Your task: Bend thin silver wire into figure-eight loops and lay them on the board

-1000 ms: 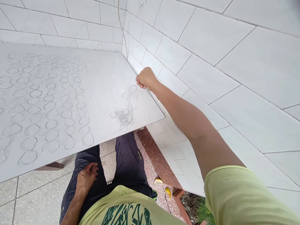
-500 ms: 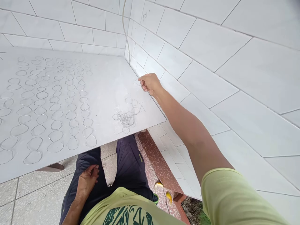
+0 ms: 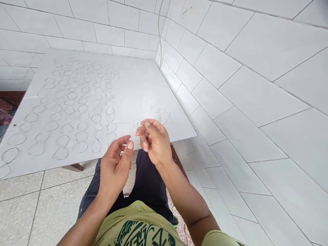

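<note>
In the head view my right hand (image 3: 155,138) is above the front edge of the white board, thumb and fingertips pinched on a thin wire (image 3: 125,122) that trails out to the left. Just left of it, my left hand (image 3: 118,155) is raised with fingers loosely curled and apart, holding nothing visible. Behind my right hand lies a loose tangle of thin wire (image 3: 164,112), partly hidden by the hand. Rows of wire figure-eight loops (image 3: 61,147) cover the left half of the board.
The white board (image 3: 143,85) forms the tabletop, its right edge close to a white tiled wall (image 3: 243,112). A pale cable (image 3: 159,30) hangs in the wall corner. My legs (image 3: 151,181) are under the front edge, above a speckled floor (image 3: 58,194).
My right hand has come from the board's right edge toward the front middle, with a wire in it. My left hand has risen from my lap to beside it. The view has shifted.
</note>
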Demonstrator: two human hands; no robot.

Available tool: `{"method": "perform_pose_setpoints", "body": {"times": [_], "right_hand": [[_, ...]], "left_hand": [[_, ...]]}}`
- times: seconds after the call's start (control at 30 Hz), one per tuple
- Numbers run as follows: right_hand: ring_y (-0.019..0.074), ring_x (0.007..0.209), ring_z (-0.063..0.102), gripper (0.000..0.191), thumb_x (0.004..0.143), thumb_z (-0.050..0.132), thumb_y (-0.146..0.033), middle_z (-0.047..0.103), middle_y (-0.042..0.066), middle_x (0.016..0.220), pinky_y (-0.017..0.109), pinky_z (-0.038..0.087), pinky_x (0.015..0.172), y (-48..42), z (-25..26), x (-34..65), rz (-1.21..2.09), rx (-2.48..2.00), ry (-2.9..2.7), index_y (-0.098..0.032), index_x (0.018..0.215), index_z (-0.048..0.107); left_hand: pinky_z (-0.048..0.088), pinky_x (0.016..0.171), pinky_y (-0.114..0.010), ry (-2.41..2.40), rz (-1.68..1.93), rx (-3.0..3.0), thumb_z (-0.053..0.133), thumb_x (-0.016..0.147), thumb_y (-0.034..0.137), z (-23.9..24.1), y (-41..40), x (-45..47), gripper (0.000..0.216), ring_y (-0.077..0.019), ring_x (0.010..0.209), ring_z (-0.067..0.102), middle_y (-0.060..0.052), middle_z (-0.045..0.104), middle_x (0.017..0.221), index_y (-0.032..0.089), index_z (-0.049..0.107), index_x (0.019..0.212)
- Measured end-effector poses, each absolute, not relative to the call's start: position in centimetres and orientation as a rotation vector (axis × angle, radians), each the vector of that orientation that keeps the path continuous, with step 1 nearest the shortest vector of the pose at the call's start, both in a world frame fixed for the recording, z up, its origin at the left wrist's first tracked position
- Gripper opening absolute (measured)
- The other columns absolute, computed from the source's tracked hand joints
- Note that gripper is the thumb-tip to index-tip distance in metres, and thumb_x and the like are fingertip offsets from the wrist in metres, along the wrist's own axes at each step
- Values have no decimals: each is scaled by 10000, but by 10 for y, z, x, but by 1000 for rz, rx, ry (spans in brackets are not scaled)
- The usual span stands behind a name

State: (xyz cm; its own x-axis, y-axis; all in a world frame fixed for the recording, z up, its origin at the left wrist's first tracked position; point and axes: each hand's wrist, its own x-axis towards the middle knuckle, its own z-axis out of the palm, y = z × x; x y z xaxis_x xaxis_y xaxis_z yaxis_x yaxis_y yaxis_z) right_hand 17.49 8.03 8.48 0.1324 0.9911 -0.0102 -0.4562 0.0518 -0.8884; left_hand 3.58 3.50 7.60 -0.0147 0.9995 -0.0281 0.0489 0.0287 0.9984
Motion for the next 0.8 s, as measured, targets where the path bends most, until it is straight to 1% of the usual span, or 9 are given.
{"method": "perform_pose_setpoints", "body": {"times": [0.1,0.17,0.27,0.33,0.43,0.5,0.57,0.67,0.8], "right_hand": [[63,432,462,192,958,676,-406,684,-38,747,189,316,356,63,67,149,1335,-861,-724,-223,963,617],[68,483,504,204,949,704,-414,661,-32,775,183,336,371,57,56,140,1355,-888,-692,-218,955,649],[77,532,531,205,954,711,-419,643,-19,804,189,350,393,52,42,136,1325,-955,-718,-217,952,684],[92,559,545,182,983,681,-409,639,-17,787,205,381,427,50,36,137,1215,-997,-839,-232,1014,706],[117,631,589,181,1020,631,-356,668,-6,802,242,475,545,46,30,141,944,-1082,-1096,-256,1131,732],[125,659,614,190,1027,615,-319,694,1,823,259,510,609,45,28,143,821,-1109,-1210,-258,1148,748],[127,661,626,188,1026,611,-287,711,4,830,266,520,635,44,26,144,777,-1100,-1264,-253,1135,761],[133,660,633,190,1024,604,-260,721,6,834,277,525,656,42,24,143,741,-1097,-1295,-254,1118,769],[166,723,663,200,1034,593,-270,736,16,880,311,538,712,35,21,143,777,-1119,-1338,-293,1137,763]], "left_hand": [[480,574,-239,1256,1307,1138,734,935,506,75,44,36,391,-118,694,600,-58,733,1003,230,784,1207],[454,541,-230,1245,1371,1089,764,918,474,68,43,35,337,-102,668,557,-56,722,1002,234,820,1149],[403,496,-216,1244,1394,996,791,904,433,59,39,32,281,-78,599,476,-20,670,855,239,844,1100],[365,464,-209,1241,1367,934,800,896,431,56,39,29,288,-76,571,459,2,611,750,231,847,1098],[320,426,-211,1221,1301,888,804,889,438,54,42,24,320,-77,541,465,8,581,702,216,845,1116],[308,421,-212,1203,1305,869,816,879,424,53,44,22,310,-72,538,463,4,585,720,211,850,1101],[305,434,-209,1183,1336,867,828,869,400,52,46,21,278,-65,554,454,5,575,739,210,857,1070],[291,450,-207,1152,1329,896,825,872,386,49,45,20,260,-60,563,427,10,552,734,205,861,1054],[260,459,-202,1117,1291,806,848,836,376,47,43,21,262,-67,567,396,17,531,670,182,862,1012]]}}
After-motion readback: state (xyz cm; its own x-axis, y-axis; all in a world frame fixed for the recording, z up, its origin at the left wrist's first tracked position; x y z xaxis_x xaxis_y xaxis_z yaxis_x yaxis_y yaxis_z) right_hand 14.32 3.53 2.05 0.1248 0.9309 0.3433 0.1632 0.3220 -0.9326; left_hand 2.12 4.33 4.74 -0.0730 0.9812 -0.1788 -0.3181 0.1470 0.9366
